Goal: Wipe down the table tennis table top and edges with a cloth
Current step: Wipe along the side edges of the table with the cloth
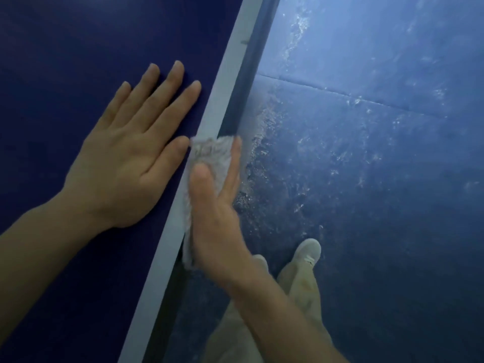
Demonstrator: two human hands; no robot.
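**Two hands at the table edge, cloth on the side face**

Left hand point(123, 163) lay flat on the dark blue table top point(65, 48), fingers straight and spread, holding nothing. Right hand point(214, 203) pressed a pale fluffy cloth point(212, 150) against the table's side edge point(237, 106), just below the white border line point(230, 74); fingers were extended along the cloth, thumb on top of it. Blue scuffed floor point(366, 179), beige trousers point(301, 297) and a light shoe point(306, 251) were seen below.
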